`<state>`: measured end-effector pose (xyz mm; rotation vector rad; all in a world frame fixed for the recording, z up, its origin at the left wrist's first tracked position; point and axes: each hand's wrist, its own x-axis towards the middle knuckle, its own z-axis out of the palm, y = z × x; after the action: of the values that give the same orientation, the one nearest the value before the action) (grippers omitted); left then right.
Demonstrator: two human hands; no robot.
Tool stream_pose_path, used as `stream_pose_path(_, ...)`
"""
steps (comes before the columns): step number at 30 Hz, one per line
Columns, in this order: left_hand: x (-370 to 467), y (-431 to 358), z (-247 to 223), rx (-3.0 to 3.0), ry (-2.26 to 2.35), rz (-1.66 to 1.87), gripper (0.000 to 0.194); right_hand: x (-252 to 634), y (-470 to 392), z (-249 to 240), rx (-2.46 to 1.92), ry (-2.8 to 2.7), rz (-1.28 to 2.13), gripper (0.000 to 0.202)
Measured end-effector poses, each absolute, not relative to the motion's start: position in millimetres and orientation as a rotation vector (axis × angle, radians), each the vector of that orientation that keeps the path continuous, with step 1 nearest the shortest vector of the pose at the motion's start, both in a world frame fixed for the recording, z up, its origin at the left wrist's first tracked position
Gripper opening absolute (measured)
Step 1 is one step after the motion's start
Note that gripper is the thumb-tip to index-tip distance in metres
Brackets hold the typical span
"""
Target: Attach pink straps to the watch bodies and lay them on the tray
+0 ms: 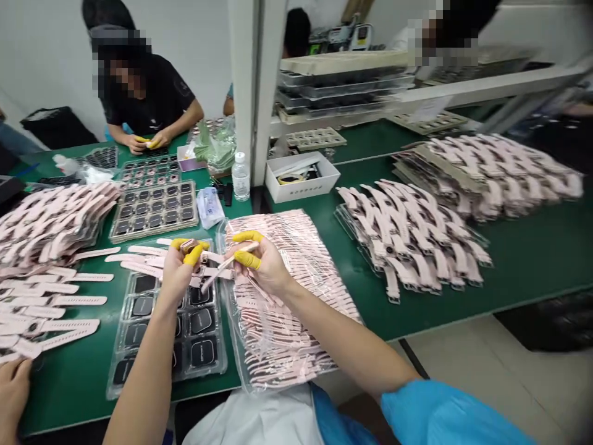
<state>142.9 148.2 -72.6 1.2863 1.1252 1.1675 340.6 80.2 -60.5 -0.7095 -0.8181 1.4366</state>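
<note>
Watch body (189,246), small and rose-toned, held over the upper end of a clear compartmented tray (221,349); whether a strap is already joined to it cannot be told. Clock directions are taken from this piece, with 12 o'clock away from the wearer. The left hand (178,266) pinches it between fingertips in yellow covers. At 3 o'clock, the right hand (271,266), likewise covered at the fingertips, grips a pale pink strap (248,248), which slants down toward 8 o'clock; the two hands are near each other. Further pink straps (139,262) lie across the tray's upper end, and dark squares (202,351) fill its compartments toward 6 o'clock. At 4 o'clock, a transparent bag (296,296) packed with pink straps lies beside the tray. At 9 o'clock rises a stack of pink-strapped watches (50,225); another person's hand (13,392) rests at 8 o'clock. A tray of dark watch faces (155,210) lies between 10 and 11 o'clock, a bottle (240,178) stands at 1, a white box (303,185) at 2, and trayed watches (412,241) at 3, all upon the green tabletop (523,247). Between 11 and 12, a seated co-worker (148,99) in black works with yellow-tipped fingers.
</note>
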Motion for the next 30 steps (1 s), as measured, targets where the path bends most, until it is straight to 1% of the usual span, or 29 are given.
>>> stream_pose_path(2,144,144,-71,1.3,1.104,1.124,0.045,342,80,-58,-0.685,-0.717,1.495,0.058)
stream_pose_path(5,147,139,-69,1.353,1.069,1.054,0.041,341,79,-56,-0.631,-0.624,1.531,0.055)
stream_pose_path(8,149,136,-72,1.43,1.066,0.98,0.043,337,79,-59,-0.58,-0.624,1.567,0.049)
stream_pose_path(13,149,133,-79,1.587,1.043,0.897,0.044,334,79,-64,-0.623,-0.659,1.596,0.05)
stream_pose_path(18,147,131,-83,1.785,1.051,0.884,0.035,333,74,-65,-0.667,-0.738,1.709,0.048)
stream_pose_path(22,146,128,-85,1.908,1.128,0.882,0.035,332,70,-67,-0.685,-0.76,1.803,0.036)
stream_pose_path(25,147,127,-85,1.946,1.189,0.86,0.037,331,69,-70,-0.683,-0.706,1.932,0.04)
stream_pose_path(27,147,126,-84,1.967,1.224,0.844,0.03,330,69,-73,-0.72,-0.704,1.959,0.038)
stream_pose_path(28,147,126,-84,1.976,1.24,0.835,0.032,329,69,-74,-0.747,-0.726,1.941,0.036)
stream_pose_path(30,147,126,-83,2.021,1.226,0.814,0.042,326,67,-77,-0.809,-0.801,1.877,0.037)
